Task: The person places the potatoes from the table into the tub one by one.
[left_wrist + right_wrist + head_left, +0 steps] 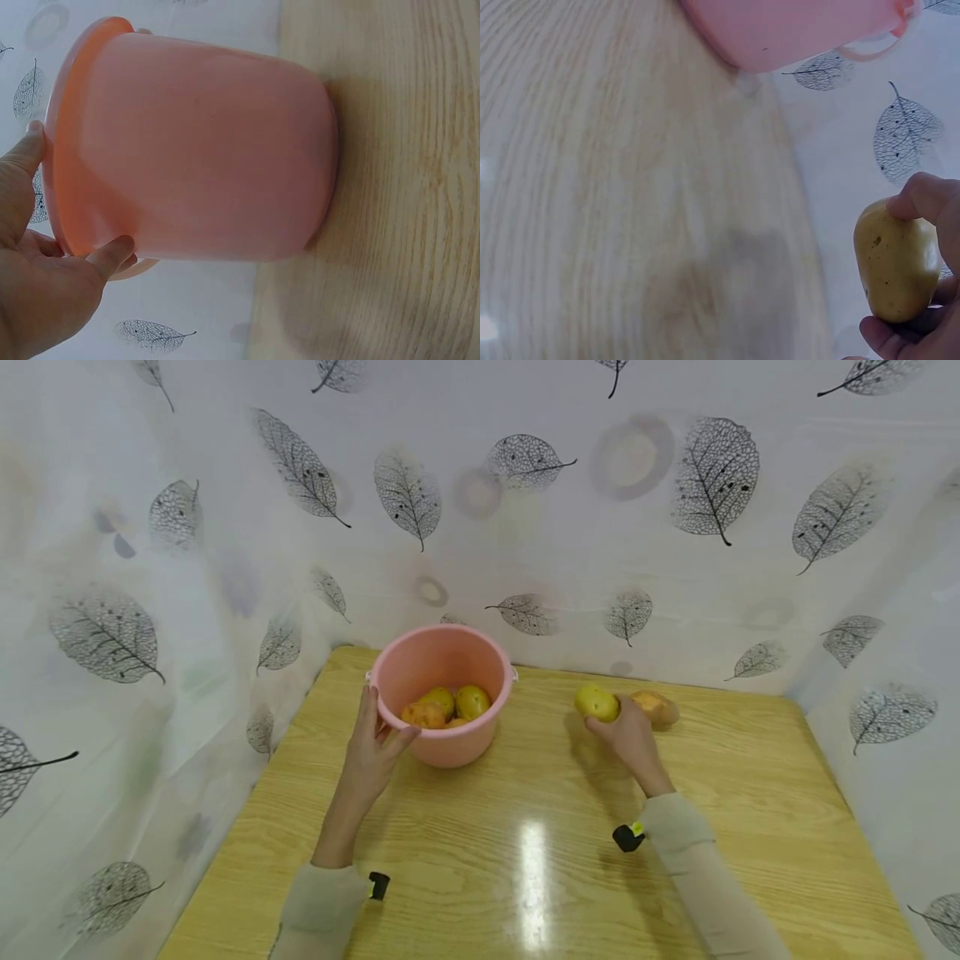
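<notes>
My left hand (371,760) grips the near left rim of a pink bucket (457,747); in the left wrist view its thumb and fingers lie about the rim. The bucket stands upright on the table with several potatoes (472,702) in it, some yellowish, some browner. To the right, my right hand (632,739) pinches a yellow potato (897,262) between thumb and fingers, held off the table. A brown potato (658,710) lies on the table just behind that hand, partly hidden by it.
The light wood-grain table (450,843) carries a bright glare streak near its front. White sheeting (555,527) printed with dark leaves hangs along its back and sides. Small white handle lugs (515,674) stick out from the bucket's rim.
</notes>
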`<state>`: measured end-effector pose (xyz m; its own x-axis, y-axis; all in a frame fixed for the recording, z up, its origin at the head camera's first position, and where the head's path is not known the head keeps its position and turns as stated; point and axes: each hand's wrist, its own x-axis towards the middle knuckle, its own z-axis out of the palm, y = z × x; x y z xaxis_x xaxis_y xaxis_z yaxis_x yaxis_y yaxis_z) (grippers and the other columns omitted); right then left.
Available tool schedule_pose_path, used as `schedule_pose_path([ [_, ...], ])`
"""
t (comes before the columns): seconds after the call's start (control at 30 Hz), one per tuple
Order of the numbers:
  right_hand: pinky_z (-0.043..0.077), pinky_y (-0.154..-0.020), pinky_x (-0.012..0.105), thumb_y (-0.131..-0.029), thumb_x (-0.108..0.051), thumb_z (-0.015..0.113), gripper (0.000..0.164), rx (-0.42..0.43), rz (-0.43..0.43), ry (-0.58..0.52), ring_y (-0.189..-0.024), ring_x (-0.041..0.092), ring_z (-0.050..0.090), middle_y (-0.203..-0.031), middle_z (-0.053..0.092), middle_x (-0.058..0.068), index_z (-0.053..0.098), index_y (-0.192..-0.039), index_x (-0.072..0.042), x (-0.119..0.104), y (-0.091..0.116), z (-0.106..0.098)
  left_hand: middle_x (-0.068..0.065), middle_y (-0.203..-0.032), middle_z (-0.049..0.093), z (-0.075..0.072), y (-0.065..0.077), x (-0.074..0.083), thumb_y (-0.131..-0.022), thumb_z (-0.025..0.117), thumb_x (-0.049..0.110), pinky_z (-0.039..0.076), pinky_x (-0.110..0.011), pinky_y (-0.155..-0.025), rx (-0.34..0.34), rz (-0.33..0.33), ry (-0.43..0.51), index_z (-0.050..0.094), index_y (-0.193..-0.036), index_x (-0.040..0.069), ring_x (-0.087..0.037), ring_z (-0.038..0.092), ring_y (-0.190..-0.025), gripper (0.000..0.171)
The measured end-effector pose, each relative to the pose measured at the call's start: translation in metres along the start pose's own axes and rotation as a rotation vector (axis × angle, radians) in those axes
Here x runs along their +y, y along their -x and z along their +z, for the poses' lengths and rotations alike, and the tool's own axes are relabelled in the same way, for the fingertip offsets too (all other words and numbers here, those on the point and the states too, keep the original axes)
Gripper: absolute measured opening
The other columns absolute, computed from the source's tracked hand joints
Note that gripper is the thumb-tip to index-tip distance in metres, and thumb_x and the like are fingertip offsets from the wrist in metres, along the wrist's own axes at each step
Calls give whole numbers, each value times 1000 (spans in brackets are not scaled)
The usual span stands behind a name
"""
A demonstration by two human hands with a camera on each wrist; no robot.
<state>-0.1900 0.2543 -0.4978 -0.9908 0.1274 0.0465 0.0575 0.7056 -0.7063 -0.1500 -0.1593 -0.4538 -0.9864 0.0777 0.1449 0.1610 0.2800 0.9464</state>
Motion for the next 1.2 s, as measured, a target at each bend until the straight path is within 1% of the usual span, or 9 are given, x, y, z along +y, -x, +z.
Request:
schedule_pose_path([
  [0.13, 52, -80, 49, -89, -27, 74, 66, 17, -26, 26, -96, 38, 60, -119, 63, 31, 53, -136, 15, -9, 2, -10, -10, -172, -8, 0, -1, 0, -102, 69, 18, 33, -47, -121, 1, 2, 9, -1, -166, 10, -39, 25, -153, 96],
  [0.23, 52, -77, 49, -90, -28, 74, 66, 23, -47, 45, -93, 38, 60, -118, 63, 31, 54, -136, 15, -16, 3, -17, -10, -172, -10, 1, -2, -1, -101, 69, 14, 33, -46, -121, -2, -2, 17, -1, -166, 10, -38, 25, -153, 95],
  [0.4, 52, -81, 51, -92, -28, 73, 69, 9, -45, 51, -99, 40, 60, -125, 62, 32, 50, -142, 14, -31, 6, -34, -10, -172, -11, 0, -3, 1, -101, 69, 11, 33, -46, -121, -13, -17, 27, -3, -166, 9, -37, 23, -154, 97],
  [0.47, 51, -81, 52, -93, -30, 72, 70, 9, -46, 60, -101, 41, 61, -129, 61, 32, 49, -145, 11, -38, 7, -42, -9, -172, -11, 0, -3, 1, -101, 69, 11, 33, -46, -121, -14, -21, 28, -3, -166, 9, -37, 23, -154, 97],
  [0.6, 53, -81, 54, -95, -32, 71, 73, 16, -76, 59, -103, 43, 60, -133, 58, 32, 46, -147, 12, -52, 7, -56, -8, -172, -11, 0, -2, 2, -102, 68, 13, 32, -46, -121, -10, -15, 26, -3, -166, 11, -37, 24, -153, 95],
  [0.73, 53, -79, 53, -95, -31, 71, 73, 34, -107, 46, -101, 42, 59, -131, 57, 33, 45, -146, 14, -65, 7, -68, -7, -172, -10, 1, -2, 1, -102, 68, 15, 32, -46, -121, -3, -10, 21, -1, -166, 12, -37, 24, -153, 94],
  [0.9, 51, -78, 50, -94, -33, 71, 73, 51, -115, 43, -98, 40, 58, -128, 59, 31, 46, -146, 12, -78, 9, -81, -6, -172, -10, 1, -2, 2, -102, 68, 14, 32, -47, -121, -3, -13, 14, -1, -166, 12, -37, 24, -153, 95],
  [1.03, 53, -81, 51, -95, -35, 71, 76, 38, -104, 31, -102, 40, 59, -130, 58, 30, 43, -149, 9, -88, 10, -89, -5, -172, -10, 1, -2, 2, -102, 69, 15, 33, -47, -121, 1, -22, 1, -1, -167, 13, -37, 25, -153, 95],
  [1.2, 54, -83, 53, -95, -37, 72, 77, 47, -111, 16, -103, 41, 59, -132, 57, 29, 43, -151, 8, -99, 12, -97, -6, -172, -8, 1, -2, 1, -102, 68, 15, 33, -49, -120, 4, -5, -11, -1, -167, 13, -39, 26, -152, 94],
])
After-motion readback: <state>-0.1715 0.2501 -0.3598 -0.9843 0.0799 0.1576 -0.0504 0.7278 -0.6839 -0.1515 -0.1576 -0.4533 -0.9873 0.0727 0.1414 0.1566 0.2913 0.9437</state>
